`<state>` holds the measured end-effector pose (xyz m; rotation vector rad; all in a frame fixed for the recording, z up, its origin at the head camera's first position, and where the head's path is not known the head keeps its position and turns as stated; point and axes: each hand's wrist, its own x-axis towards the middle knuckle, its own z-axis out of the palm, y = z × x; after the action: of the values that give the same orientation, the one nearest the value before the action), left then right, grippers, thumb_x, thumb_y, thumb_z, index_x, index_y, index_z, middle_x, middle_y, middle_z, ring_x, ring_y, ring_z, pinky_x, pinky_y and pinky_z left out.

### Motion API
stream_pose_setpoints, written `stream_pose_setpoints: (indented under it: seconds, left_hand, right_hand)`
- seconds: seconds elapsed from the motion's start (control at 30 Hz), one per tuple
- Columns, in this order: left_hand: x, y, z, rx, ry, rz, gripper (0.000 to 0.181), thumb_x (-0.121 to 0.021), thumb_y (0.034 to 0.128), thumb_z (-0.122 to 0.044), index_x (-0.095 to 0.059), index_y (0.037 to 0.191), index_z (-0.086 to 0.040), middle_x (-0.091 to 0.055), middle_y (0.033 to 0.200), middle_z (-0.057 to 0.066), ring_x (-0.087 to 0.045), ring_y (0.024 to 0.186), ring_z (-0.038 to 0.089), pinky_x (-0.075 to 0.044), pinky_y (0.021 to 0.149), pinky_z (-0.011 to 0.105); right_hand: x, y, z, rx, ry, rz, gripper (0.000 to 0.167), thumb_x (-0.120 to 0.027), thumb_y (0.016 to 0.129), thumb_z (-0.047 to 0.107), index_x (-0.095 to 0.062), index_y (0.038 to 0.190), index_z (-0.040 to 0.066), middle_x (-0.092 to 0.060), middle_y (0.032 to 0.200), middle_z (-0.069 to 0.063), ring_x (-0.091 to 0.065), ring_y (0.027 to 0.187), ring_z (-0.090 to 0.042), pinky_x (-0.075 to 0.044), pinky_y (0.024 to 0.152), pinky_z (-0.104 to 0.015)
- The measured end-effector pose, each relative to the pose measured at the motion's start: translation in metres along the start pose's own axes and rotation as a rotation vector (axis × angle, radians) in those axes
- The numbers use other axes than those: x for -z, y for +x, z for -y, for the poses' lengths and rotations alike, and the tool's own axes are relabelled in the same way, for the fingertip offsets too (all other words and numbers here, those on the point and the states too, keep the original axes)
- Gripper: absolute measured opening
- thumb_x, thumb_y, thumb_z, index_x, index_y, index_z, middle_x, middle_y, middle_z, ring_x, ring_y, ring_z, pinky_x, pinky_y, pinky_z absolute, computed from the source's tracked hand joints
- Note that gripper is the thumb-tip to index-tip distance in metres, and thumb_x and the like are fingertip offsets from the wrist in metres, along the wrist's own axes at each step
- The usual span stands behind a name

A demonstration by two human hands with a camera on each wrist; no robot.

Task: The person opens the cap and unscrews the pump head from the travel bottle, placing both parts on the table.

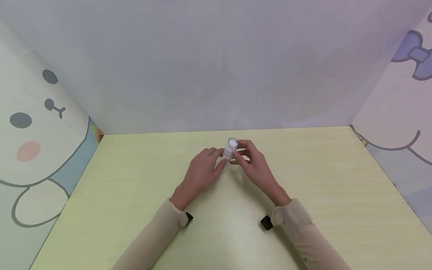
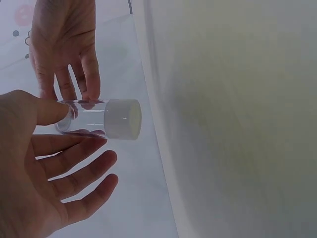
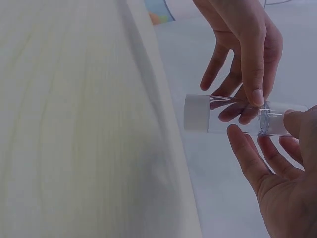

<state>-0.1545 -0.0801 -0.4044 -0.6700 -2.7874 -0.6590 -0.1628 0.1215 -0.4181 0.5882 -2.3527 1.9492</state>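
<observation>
A small clear cylindrical bottle [image 1: 228,150] with white ends is held up between both hands. A white cap [image 2: 123,119] covers its end nearer the table; the same cap [image 3: 196,113] shows at left in the right wrist view. My left hand [image 1: 204,170] pinches the clear body between thumb and fingers. From the other side, my right hand [image 1: 255,165] grips the upper end, its thumb on a whitish section beyond a clear ring [image 3: 265,119]. In the left wrist view the left hand's lower fingers spread loosely beneath the bottle.
A pale yellow wood-grain table [image 1: 135,180] spreads under both arms. Behind it rises a plain grey-white wall [image 1: 216,67], with cartoon-printed panels [image 1: 37,150] on either side. Dark straps or devices [image 1: 266,223] show at the wrists, by the beige cuffs.
</observation>
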Motion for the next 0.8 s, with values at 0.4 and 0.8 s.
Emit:
stream_pose_setpoints:
  seconds: [0.4, 0.8]
  left_hand:
    - [0.006, -0.012, -0.01, -0.093, -0.075, -0.034, 0.039, -0.066, 0.1044, -0.027, -0.066, 0.135, -0.004, -0.072, 0.116, 0.009, -0.068, 0.098, 0.022, -0.062, 0.084, 0.038]
    - [0.011, -0.024, -0.015, -0.164, -0.074, -0.052, 0.038, -0.068, 0.1032, -0.026, -0.066, 0.135, -0.005, -0.072, 0.115, 0.007, -0.07, 0.1, 0.021, -0.062, 0.085, 0.035]
  right_hand:
    - [0.0, -0.015, 0.006, 0.001, 0.122, 0.024, 0.036, -0.055, 0.107, 0.004, -0.043, 0.141, 0.001, -0.052, 0.138, -0.018, -0.066, 0.11, -0.017, -0.064, 0.088, -0.036]
    - [0.002, -0.029, 0.01, -0.005, 0.268, 0.094, 0.041, -0.051, 0.109, 0.006, -0.034, 0.145, -0.002, -0.048, 0.135, -0.015, -0.067, 0.112, -0.012, -0.063, 0.093, -0.039]
